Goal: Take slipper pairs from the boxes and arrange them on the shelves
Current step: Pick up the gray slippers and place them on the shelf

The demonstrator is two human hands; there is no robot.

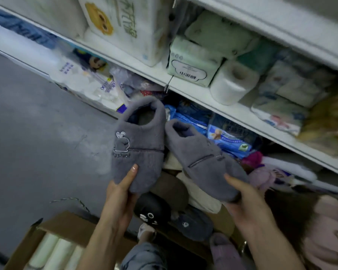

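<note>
Gripping fleecy grey slippers (139, 152) (rounded toes)

Dim, bluish light is lying flat over everything; shadow is pooling under the shelves (191, 91). Blur is smearing the left and right edges, and wide-angle distortion is bending lines.
</note>
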